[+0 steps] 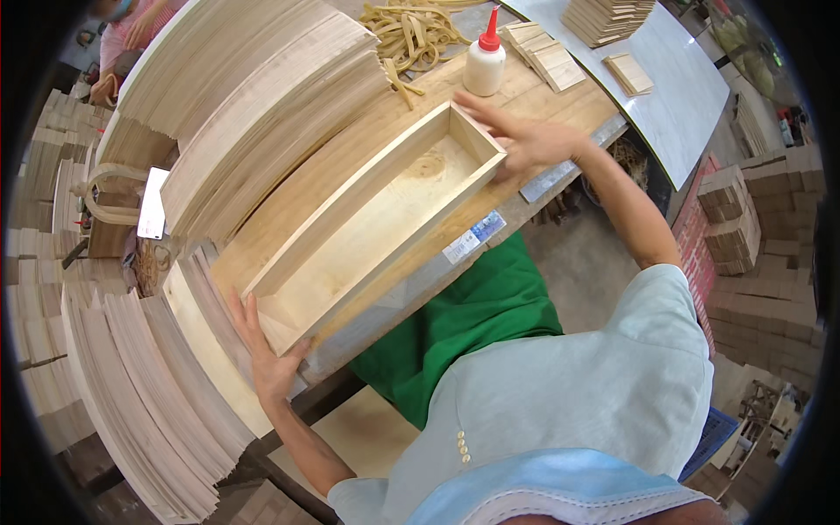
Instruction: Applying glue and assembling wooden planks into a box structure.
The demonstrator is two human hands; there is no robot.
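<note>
Left hand (275, 360) and right hand (534, 144) grasp one wooden box (372, 229), fingers (253, 318) against its two ends. One white bottle (484, 70) stands nearby.

- Wooden box (363, 245): pale cream, brownish knot (427, 164) on its floor
- Bottle (485, 70): white, cap (490, 33) red
- Bench top (560, 109): honey tan
- Shirt (560, 385): light grey-blue
- Lap cloth (477, 311): green
- Strips (416, 35): mustard yellow

before me the wooden workbench (324, 179) carries the long open box (376, 232) i hold; tall stacks of thin boards (289, 96) stand at eleven o'clock, a red-capped white bottle (485, 70) and flat slats (544, 57) at one o'clock.
</note>
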